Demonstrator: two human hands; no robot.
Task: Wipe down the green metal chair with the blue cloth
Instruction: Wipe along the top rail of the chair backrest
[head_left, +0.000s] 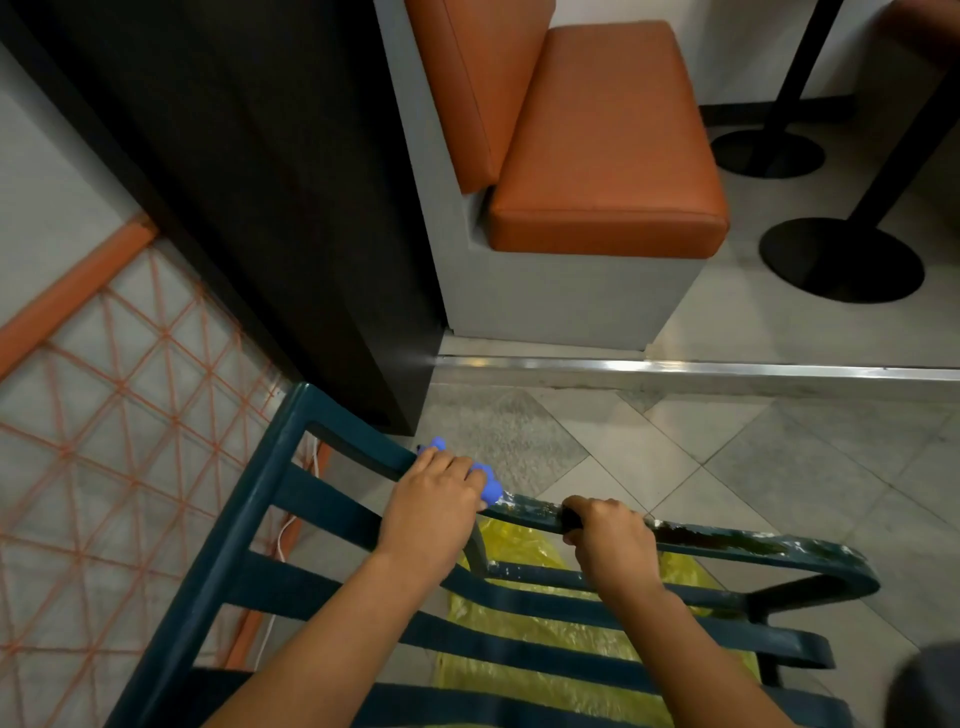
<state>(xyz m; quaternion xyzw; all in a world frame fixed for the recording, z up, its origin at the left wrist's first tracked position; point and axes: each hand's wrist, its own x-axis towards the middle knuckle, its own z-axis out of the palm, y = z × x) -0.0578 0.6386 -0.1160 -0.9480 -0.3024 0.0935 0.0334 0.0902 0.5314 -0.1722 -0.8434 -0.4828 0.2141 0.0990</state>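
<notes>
The dark green metal chair (249, 519) fills the lower part of the head view, its slatted frame running from the lower left to the right. Its far armrest rail is chipped, with white and rusty patches. My left hand (431, 506) presses the bunched blue cloth (488, 483) onto that rail, near where it meets the chair's back. My right hand (610, 545) is wrapped around the same rail a little further right, steadying it.
A yellow plastic sheet (545, 623) lies under the chair's slats. A black column (260, 182) and an orange cushioned bench (608, 140) stand beyond. Two black round table bases (841, 260) sit at the right. An orange lattice panel (104, 415) is at the left. The floor is tiled.
</notes>
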